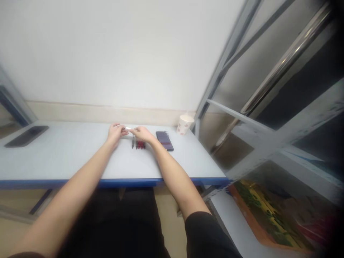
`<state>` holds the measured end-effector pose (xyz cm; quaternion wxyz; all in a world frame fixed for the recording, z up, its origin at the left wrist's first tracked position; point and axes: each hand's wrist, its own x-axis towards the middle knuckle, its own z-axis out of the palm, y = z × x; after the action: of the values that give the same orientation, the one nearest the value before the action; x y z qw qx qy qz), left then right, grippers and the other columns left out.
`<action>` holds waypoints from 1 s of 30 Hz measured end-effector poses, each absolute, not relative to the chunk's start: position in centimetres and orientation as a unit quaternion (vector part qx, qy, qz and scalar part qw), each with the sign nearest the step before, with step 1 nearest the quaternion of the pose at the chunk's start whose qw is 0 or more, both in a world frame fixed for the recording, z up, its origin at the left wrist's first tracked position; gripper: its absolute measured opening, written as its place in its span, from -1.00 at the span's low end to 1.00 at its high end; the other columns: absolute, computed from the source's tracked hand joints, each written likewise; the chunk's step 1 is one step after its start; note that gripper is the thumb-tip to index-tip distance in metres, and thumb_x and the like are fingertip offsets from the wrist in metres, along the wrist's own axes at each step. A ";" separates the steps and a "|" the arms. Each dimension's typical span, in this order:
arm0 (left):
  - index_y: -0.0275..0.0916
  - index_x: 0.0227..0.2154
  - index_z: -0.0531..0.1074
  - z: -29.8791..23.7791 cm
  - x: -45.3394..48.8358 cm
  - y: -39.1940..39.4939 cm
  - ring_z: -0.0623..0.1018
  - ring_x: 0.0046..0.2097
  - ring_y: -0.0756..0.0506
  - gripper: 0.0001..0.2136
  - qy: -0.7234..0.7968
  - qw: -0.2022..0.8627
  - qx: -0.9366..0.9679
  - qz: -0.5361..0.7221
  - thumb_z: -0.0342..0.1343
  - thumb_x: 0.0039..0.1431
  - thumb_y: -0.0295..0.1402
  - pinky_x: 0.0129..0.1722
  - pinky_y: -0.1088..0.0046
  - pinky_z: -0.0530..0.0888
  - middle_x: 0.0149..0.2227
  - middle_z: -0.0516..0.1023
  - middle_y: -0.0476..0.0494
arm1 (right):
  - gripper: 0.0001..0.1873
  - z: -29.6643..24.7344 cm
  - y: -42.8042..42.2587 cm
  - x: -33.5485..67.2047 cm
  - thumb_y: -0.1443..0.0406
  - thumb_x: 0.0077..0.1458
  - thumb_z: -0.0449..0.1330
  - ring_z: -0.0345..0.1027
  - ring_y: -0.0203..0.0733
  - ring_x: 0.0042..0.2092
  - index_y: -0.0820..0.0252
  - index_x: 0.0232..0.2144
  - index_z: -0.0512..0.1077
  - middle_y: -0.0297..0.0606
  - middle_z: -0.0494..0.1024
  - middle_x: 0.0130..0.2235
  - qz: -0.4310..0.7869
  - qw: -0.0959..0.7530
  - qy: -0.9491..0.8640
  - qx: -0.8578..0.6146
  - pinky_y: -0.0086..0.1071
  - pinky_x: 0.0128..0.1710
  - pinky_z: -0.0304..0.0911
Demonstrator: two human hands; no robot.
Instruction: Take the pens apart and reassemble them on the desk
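Both of my arms reach out over a pale desk (67, 154) with a blue front edge. My left hand (116, 131) and my right hand (143, 133) meet near the far side, each pinching one end of a small white pen-like object (127, 128) held between them. Just below my right hand, several pens (138, 144), dark and red, lie side by side on the desk. A dark phone (164, 140) lies flat just to the right of my right hand.
A white paper cup (184, 124) with red dots stands by the wall at the desk's right end. Another dark phone or tablet (27, 135) lies at the far left. A grey metal frame (228, 53) rises on the right, with a colourful mat (266, 215) below it.
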<state>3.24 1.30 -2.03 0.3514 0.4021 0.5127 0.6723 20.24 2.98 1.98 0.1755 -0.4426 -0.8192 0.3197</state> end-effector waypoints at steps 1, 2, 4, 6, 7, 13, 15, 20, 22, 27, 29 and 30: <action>-0.17 -0.17 0.22 -2.1 3.2 1.4 0.59 -0.38 -0.01 -0.80 0.516 0.345 0.413 0.667 0.15 0.27 -0.42 -0.33 0.45 0.58 -0.33 0.53 -0.03 | -0.51 1.9 3.2 20.4 -0.03 0.42 0.07 0.23 -0.34 -0.53 0.18 -0.43 0.36 -0.44 0.32 -0.61 0.335 0.218 -0.811 -0.427 -0.50 -0.45 0.16; -0.17 -0.18 0.24 -2.1 3.3 1.4 0.58 -0.38 -0.01 -0.82 0.520 0.336 0.426 0.660 0.16 0.27 -0.39 -0.37 0.47 0.55 -0.31 0.54 -0.05 | -0.51 2.0 3.4 20.6 0.00 0.43 0.07 0.21 -0.34 -0.52 0.17 -0.47 0.33 -0.44 0.30 -0.61 0.356 0.249 -0.799 -0.416 -0.51 -0.46 0.15; -0.19 -0.20 0.30 -2.2 3.3 1.5 0.54 -0.38 -0.02 -0.85 0.525 0.316 0.459 0.643 0.16 0.28 -0.33 -0.43 0.51 0.47 -0.28 0.54 -0.07 | -0.47 2.1 3.7 21.1 0.01 0.46 0.04 0.19 -0.34 -0.53 0.16 -0.52 0.27 -0.41 0.30 -0.61 0.407 0.273 -0.768 -0.414 -0.52 -0.48 0.15; -0.20 -0.24 0.38 -2.3 3.3 1.4 0.51 -0.35 -0.04 -0.88 0.527 0.296 0.498 0.622 0.16 0.28 -0.28 -0.43 0.51 0.43 -0.28 0.54 -0.09 | -0.43 2.4 4.0 21.9 -0.02 0.48 -0.02 0.14 -0.36 -0.55 0.15 -0.53 0.24 -0.40 0.29 -0.62 0.457 0.277 -0.733 -0.420 -0.53 -0.52 0.12; -0.20 -0.27 0.42 -2.3 3.3 1.2 0.51 -0.33 -0.06 -0.87 0.526 0.288 0.514 0.613 0.18 0.27 -0.26 -0.39 0.49 0.44 -0.29 0.54 -0.10 | -0.42 2.5 4.1 22.3 -0.03 0.49 -0.04 0.09 -0.37 -0.57 0.14 -0.53 0.22 -0.41 0.26 -0.63 0.473 0.278 -0.721 -0.422 -0.54 -0.55 0.08; -0.16 -0.26 0.56 -2.7 2.6 0.5 0.47 -0.19 -0.16 -0.78 0.482 0.140 0.745 0.439 0.21 0.23 -0.13 -0.05 0.32 0.40 -0.23 0.53 -0.13 | -0.43 2.3 4.9 24.0 0.09 0.49 0.03 -0.10 -0.41 -0.63 0.12 -0.60 0.15 -0.49 0.11 -0.68 0.495 0.243 -0.714 -0.430 -0.51 -0.63 -0.10; -0.18 -0.24 0.54 -2.8 2.4 0.6 0.46 -0.19 -0.17 -0.73 0.478 0.133 0.762 0.416 0.11 0.29 -0.09 -0.06 0.30 0.38 -0.25 0.52 -0.13 | -0.43 2.2 5.2 24.0 0.13 0.49 0.04 -0.10 -0.42 -0.63 0.13 -0.61 0.14 -0.48 0.13 -0.68 0.493 0.246 -0.719 -0.424 -0.50 -0.62 -0.11; -0.23 -0.35 0.48 -2.6 2.1 0.7 0.33 -0.39 -0.08 -0.61 0.483 0.212 0.747 0.405 0.03 0.30 0.02 -0.29 0.39 0.31 -0.48 0.38 0.01 | -0.42 2.1 5.5 23.5 0.14 0.42 0.16 0.01 -0.44 -0.62 0.17 -0.65 0.24 -0.45 0.23 -0.68 0.473 0.266 -0.743 -0.391 -0.49 -0.57 0.01; -0.24 -0.37 0.49 -2.5 1.8 0.7 0.24 -0.47 -0.03 -0.56 0.480 0.244 0.744 0.395 0.03 0.27 0.08 -0.40 0.43 0.23 -0.57 0.27 0.06 | -0.45 2.0 5.7 23.6 0.14 0.34 0.26 0.08 -0.42 -0.61 0.18 -0.66 0.28 -0.44 0.27 -0.67 0.462 0.270 -0.757 -0.375 -0.48 -0.53 0.08; -0.27 -0.36 0.55 -2.7 1.2 0.8 0.08 -0.60 0.03 -0.46 0.486 0.309 0.715 0.396 0.04 0.23 0.17 -0.54 0.46 0.07 -0.67 0.12 0.12 | -0.73 1.5 6.5 23.7 0.25 0.05 0.47 0.34 -0.35 -0.50 0.20 -0.40 0.44 -0.44 0.49 -0.51 0.452 0.317 -0.778 -0.300 -0.49 -0.47 0.19; -0.29 -0.33 0.58 -2.8 1.1 0.8 0.08 -0.60 0.03 -0.45 0.493 0.318 0.701 0.406 0.08 0.20 0.19 -0.54 0.46 0.06 -0.67 0.14 0.12 | -0.74 1.4 6.9 23.8 0.18 0.13 0.42 0.37 -0.32 -0.49 0.22 -0.39 0.48 -0.38 0.54 -0.49 0.437 0.314 -0.784 -0.311 -0.47 -0.47 0.21; -0.30 -0.31 0.60 -2.8 1.2 0.8 0.08 -0.60 0.04 -0.44 0.496 0.319 0.695 0.411 0.10 0.19 0.19 -0.54 0.46 0.06 -0.67 0.15 0.12 | -0.69 1.4 7.0 23.8 0.13 0.20 0.36 0.36 -0.32 -0.50 0.23 -0.44 0.48 -0.35 0.54 -0.51 0.428 0.301 -0.788 -0.324 -0.46 -0.47 0.22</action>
<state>1.16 0.83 -2.83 0.3195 0.6945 0.4964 0.4114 23.77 7.02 1.36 0.3014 -0.3243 -0.7879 0.4281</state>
